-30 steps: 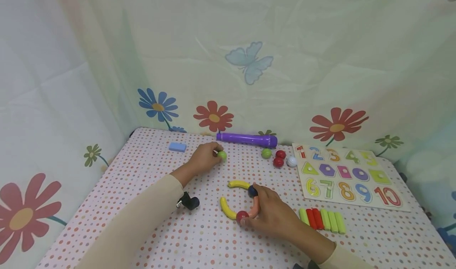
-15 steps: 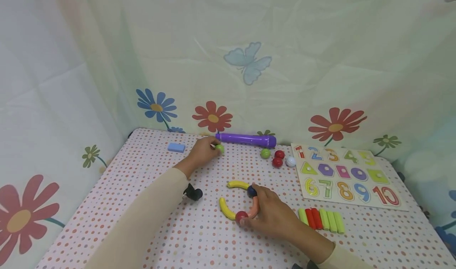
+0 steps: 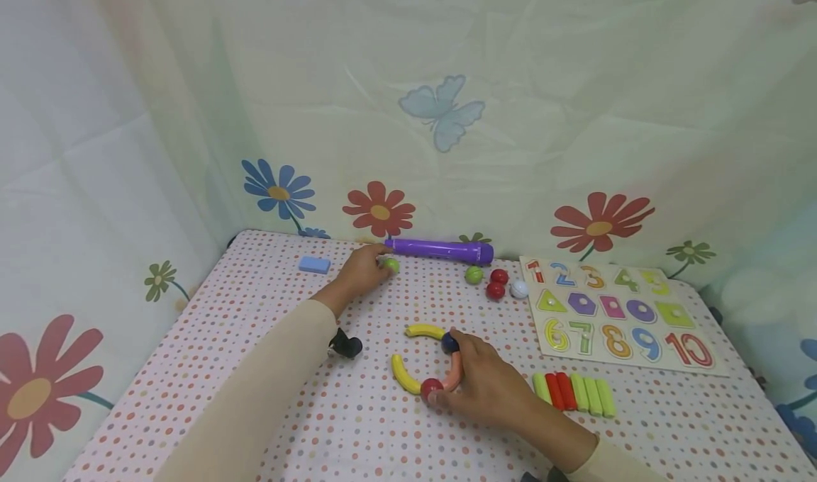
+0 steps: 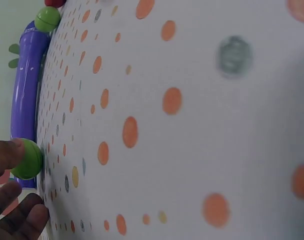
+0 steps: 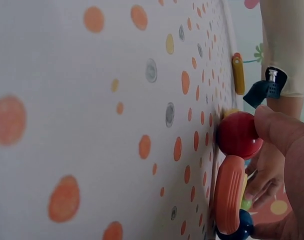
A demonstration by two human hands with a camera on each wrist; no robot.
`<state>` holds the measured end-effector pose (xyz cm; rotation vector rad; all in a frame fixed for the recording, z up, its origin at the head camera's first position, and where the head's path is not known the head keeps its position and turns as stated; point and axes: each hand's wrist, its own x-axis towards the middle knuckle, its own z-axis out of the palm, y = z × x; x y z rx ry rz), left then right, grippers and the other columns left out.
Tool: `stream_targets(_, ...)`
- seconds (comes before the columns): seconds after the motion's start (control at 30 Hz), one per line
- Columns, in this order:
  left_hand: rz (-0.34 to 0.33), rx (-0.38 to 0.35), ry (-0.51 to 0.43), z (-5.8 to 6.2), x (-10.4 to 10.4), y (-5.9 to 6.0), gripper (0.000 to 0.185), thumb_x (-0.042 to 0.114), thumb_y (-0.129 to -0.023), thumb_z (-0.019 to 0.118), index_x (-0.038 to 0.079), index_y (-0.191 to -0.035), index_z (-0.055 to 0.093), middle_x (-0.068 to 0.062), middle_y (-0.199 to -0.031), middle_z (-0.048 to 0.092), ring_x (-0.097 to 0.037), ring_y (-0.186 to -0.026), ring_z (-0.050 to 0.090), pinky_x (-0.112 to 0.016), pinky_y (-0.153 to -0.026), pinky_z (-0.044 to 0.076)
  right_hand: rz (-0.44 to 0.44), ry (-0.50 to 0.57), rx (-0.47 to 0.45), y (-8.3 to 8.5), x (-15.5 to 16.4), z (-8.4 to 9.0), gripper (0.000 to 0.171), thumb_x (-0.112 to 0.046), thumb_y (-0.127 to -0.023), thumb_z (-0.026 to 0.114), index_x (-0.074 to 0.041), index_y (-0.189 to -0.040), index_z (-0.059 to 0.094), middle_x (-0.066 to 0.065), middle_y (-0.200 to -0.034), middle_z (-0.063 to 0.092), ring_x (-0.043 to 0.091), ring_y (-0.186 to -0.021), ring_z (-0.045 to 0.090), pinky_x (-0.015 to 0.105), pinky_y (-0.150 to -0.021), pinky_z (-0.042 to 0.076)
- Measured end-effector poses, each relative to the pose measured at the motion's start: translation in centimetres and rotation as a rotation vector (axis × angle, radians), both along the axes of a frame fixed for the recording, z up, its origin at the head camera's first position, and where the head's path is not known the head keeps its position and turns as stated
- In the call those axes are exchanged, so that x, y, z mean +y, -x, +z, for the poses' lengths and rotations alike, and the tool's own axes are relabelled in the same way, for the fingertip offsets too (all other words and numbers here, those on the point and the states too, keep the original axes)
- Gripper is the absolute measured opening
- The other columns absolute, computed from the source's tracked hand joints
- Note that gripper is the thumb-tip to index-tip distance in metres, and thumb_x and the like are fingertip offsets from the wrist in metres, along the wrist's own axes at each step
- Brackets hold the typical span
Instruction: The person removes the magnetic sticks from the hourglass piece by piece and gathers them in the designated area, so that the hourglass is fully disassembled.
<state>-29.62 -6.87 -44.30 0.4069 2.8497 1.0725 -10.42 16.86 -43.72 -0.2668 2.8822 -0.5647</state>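
While left hand point(image 3: 360, 273) pinches green ball point(image 3: 391, 264); right hand point(image 3: 488, 383) grips orange curved piece point(image 3: 454, 377) | red ball point(image 3: 432, 388) touching

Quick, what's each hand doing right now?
Left hand: pinches the green ball.
Right hand: grips the orange curved piece, thumb on the red ball.

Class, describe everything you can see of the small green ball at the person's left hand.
The green ball is small, round and glossy, perhaps painted wood or plastic, with a faint seam round its middle. It sits on the dotted tablecloth near the far edge, just in front of the left end of the purple tube. The left hand pinches it, thumb on one side in the left wrist view.
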Motion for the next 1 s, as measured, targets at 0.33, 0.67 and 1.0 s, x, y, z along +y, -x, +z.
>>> stream_targets(0.33,-0.076,0.116,0.087,0.9,-0.1,-2.4,0.042,0.02,-0.098,0.071,0.008,-0.137,0.061,-0.01,-0.14,0.06,-0.027,-0.136,0.05,-0.043,-0.114,0.039,-0.043,0.03,-0.027,-0.2,0.1,0.3,0.117,-0.074,-0.072,0.078,-0.001,-0.154,0.038,0.023,-0.146,0.051,0.037,-0.131,0.053,0.059,-0.099,0.049)
stream_targets(0.67,-0.322,0.046,0.169,1.8,0.4,-7.3,0.038,0.027,-0.101,0.067,0.015,-0.136,0.063,-0.005,-0.142,0.058,-0.025,-0.139,0.047,-0.043,-0.115,0.037,-0.053,0.051,-0.026,-0.5,0.0,0.3,0.122,-0.077,-0.068,0.078,0.0,-0.154,0.037,0.023,-0.147,0.049,0.038,-0.134,0.051,0.06,-0.099,0.049)
stream_targets(1.0,-0.424,0.019,0.205,1.7,0.0,-9.9,0.038,0.028,-0.102,0.066,0.016,-0.138,0.063,0.001,-0.142,0.059,-0.02,-0.14,0.046,-0.041,-0.115,0.037,-0.039,-0.022,0.016,-0.6,-1.0,0.0,0.122,-0.076,-0.068,0.079,0.0,-0.153,0.037,0.023,-0.147,0.049,0.037,-0.134,0.05,0.059,-0.095,0.052)
